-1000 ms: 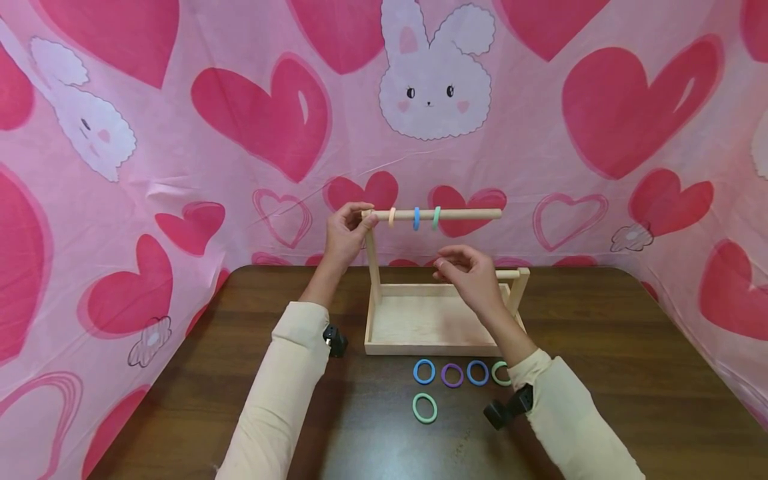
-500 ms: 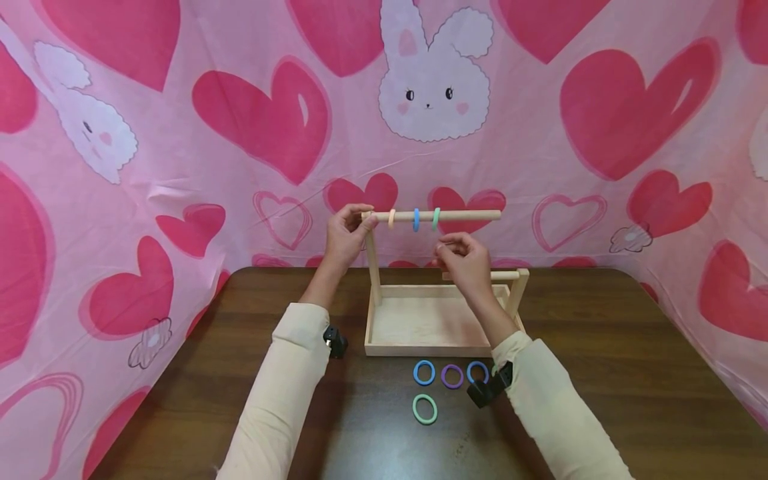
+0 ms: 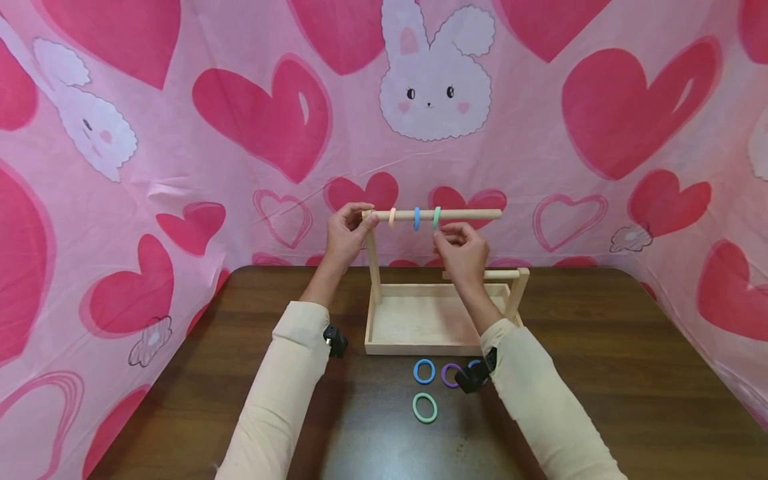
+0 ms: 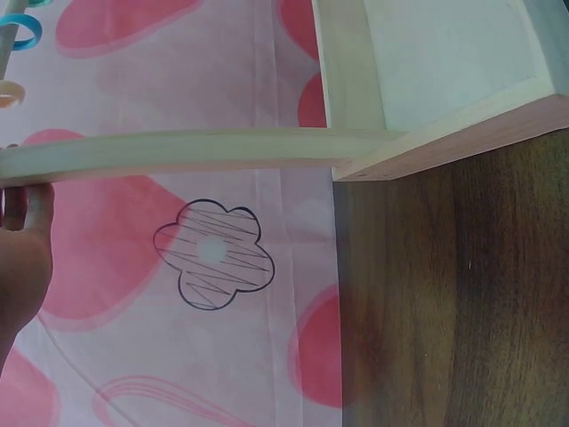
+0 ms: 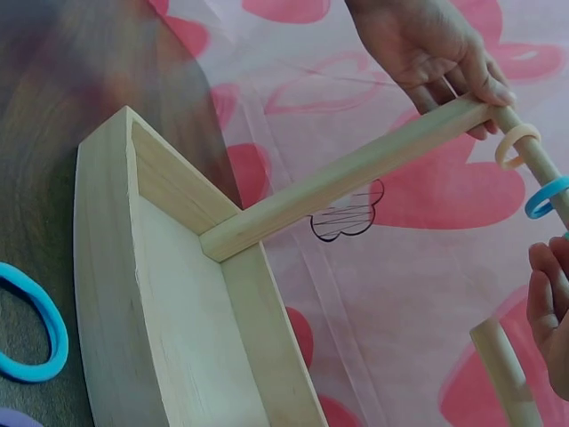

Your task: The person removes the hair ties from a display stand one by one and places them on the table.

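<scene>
My left hand [image 3: 347,233] grips the top corner of a wooden stand, where its tall post [image 3: 373,267] meets the upper bar [image 3: 471,214]. An orange ring [image 3: 393,217], a blue ring [image 3: 417,219] and a green ring [image 3: 437,217] hang apart on that bar. The thumb and fingertips of my right hand [image 3: 465,252] pinch the bottom of the green ring. In the right wrist view the left hand [image 5: 436,53] holds the post's end, and the right hand [image 5: 551,302] is partly cut off at the edge.
The stand's shallow tray [image 3: 420,349] rests on the dark table [image 3: 270,400]. A shorter bar [image 3: 501,275] sits low at its right. In front lie a blue ring [image 3: 424,361], a green ring [image 3: 425,419] and a purple ring [image 3: 445,381]; another blue one is mostly covered by the right wrist camera.
My right hand has moved up and slightly left, from below the upper bar to the green ring, and its fingertips have closed on it. The left hand has stayed in place.
</scene>
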A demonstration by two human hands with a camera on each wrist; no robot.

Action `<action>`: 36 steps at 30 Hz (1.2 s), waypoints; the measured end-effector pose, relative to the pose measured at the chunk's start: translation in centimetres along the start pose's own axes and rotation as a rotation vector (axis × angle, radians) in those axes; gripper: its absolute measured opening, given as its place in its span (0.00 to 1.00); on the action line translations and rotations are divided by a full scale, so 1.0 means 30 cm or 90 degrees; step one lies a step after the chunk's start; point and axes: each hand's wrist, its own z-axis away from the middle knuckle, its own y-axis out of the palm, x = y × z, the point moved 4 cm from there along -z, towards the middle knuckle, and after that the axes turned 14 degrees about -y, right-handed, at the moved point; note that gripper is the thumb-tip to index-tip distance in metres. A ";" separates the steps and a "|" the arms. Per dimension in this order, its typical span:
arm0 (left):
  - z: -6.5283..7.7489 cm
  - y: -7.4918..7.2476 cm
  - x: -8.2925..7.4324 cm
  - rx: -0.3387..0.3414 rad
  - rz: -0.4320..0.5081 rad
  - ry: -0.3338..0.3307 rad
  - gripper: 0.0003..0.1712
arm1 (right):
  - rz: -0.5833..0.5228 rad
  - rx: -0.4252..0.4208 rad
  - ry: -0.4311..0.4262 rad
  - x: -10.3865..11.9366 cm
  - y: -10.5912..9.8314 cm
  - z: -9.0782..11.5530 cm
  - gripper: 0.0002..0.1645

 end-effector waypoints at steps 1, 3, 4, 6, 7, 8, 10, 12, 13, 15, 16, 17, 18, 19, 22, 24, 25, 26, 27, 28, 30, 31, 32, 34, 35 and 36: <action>0.000 0.000 0.000 0.001 0.000 0.000 0.14 | -0.004 -0.004 -0.001 -0.002 0.004 -0.002 0.13; 0.000 -0.002 0.000 0.001 0.003 0.002 0.14 | -0.015 -0.015 -0.006 -0.008 0.013 -0.005 0.12; 0.000 -0.002 0.000 0.001 0.004 0.004 0.14 | -0.020 -0.021 -0.007 -0.011 0.017 -0.005 0.12; 0.001 -0.004 0.001 -0.001 0.007 0.007 0.14 | -0.022 -0.032 -0.014 -0.016 0.026 -0.006 0.11; 0.001 -0.005 0.001 -0.001 0.009 0.008 0.14 | -0.021 -0.039 -0.019 -0.018 0.029 -0.007 0.11; 0.000 -0.005 0.002 -0.001 0.012 0.010 0.14 | -0.019 -0.045 -0.026 -0.018 0.032 -0.007 0.10; 0.000 -0.005 0.001 -0.002 0.016 0.012 0.14 | -0.013 -0.055 -0.037 -0.016 0.038 -0.008 0.10; 0.002 -0.004 -0.001 -0.001 0.018 0.012 0.14 | 0.000 -0.063 -0.049 -0.013 0.040 -0.010 0.10; 0.002 -0.003 -0.003 0.001 0.019 0.013 0.14 | 0.007 -0.066 -0.053 -0.013 0.041 -0.010 0.10; 0.003 -0.001 -0.004 0.005 0.019 0.013 0.15 | 0.022 -0.066 -0.055 -0.013 0.043 -0.011 0.11; 0.003 0.000 -0.005 0.007 0.019 0.013 0.15 | 0.031 -0.066 -0.054 -0.014 0.043 -0.012 0.11; 0.004 0.001 -0.005 0.009 0.019 0.013 0.15 | 0.038 -0.067 -0.052 -0.015 0.043 -0.012 0.11; 0.004 0.002 -0.005 0.012 0.018 0.012 0.15 | 0.044 -0.066 -0.050 -0.017 0.043 -0.012 0.12; 0.004 0.003 -0.005 0.012 0.019 0.010 0.15 | 0.045 -0.065 -0.049 -0.018 0.044 -0.012 0.12; 0.005 0.004 -0.005 0.012 0.019 0.005 0.15 | 0.045 -0.065 -0.050 -0.020 0.046 -0.013 0.13; 0.005 0.004 -0.005 0.012 0.020 0.001 0.14 | 0.044 -0.065 -0.057 -0.020 0.047 -0.015 0.13; 0.005 0.003 -0.005 0.011 0.021 0.000 0.14 | 0.042 -0.067 -0.061 -0.019 0.047 -0.015 0.12; 0.005 0.003 -0.005 0.011 0.021 0.001 0.14 | 0.044 -0.068 -0.064 -0.020 0.046 -0.016 0.11; 0.005 0.003 -0.006 0.010 0.021 0.001 0.14 | 0.046 -0.069 -0.067 -0.019 0.046 -0.017 0.11; 0.005 0.003 -0.006 0.011 0.022 0.001 0.14 | 0.047 -0.070 -0.069 -0.019 0.046 -0.017 0.10; 0.006 0.002 -0.007 0.010 0.023 0.004 0.14 | 0.046 -0.072 -0.073 -0.016 0.044 -0.018 0.09; 0.007 0.002 -0.007 0.012 0.024 0.005 0.14 | 0.045 -0.073 -0.076 -0.014 0.044 -0.017 0.09; 0.007 0.002 -0.008 0.012 0.023 0.007 0.14 | 0.043 -0.074 -0.078 -0.014 0.044 -0.017 0.08; 0.007 0.001 -0.007 0.014 0.024 0.010 0.14 | 0.037 -0.076 -0.082 -0.011 0.043 -0.016 0.08; 0.007 0.001 -0.006 0.015 0.024 0.011 0.14 | 0.035 -0.077 -0.082 -0.010 0.043 -0.015 0.08; 0.007 0.001 -0.005 0.015 0.025 0.011 0.14 | 0.034 -0.078 -0.082 -0.009 0.043 -0.015 0.08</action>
